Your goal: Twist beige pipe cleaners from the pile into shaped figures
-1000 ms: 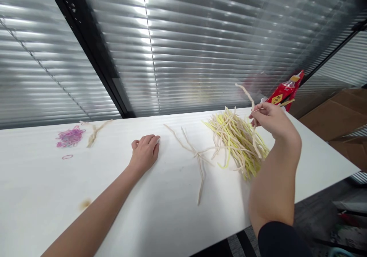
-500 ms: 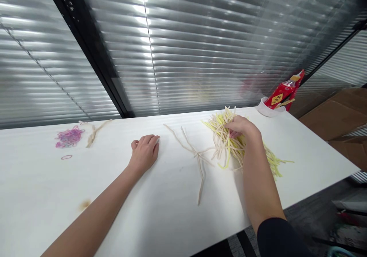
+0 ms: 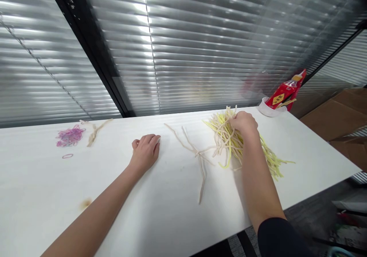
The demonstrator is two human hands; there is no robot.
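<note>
My right hand (image 3: 244, 124) is over the far side of a loose pile of cream and yellow strands (image 3: 226, 134), its fingers closed on some cream strands. My left hand (image 3: 145, 149) rests on the white table with its fingers curled in; what it holds, if anything, is hidden. Between my hands lie a few cream strands (image 3: 198, 153) crossing each other, apart from my left hand. The lower part of the pile is partly covered by my right forearm.
At the left are a heap of pink and purple bands (image 3: 69, 136), a single pink band (image 3: 67, 156) and a tied cream bundle (image 3: 93, 134). A red packet (image 3: 282, 94) leans in a clear bowl (image 3: 269, 109) at the back right. Blinds stand behind the white table (image 3: 160, 218).
My right hand has shifted slightly on the pile, and its fingertips now show less. My left hand has stayed in place.
</note>
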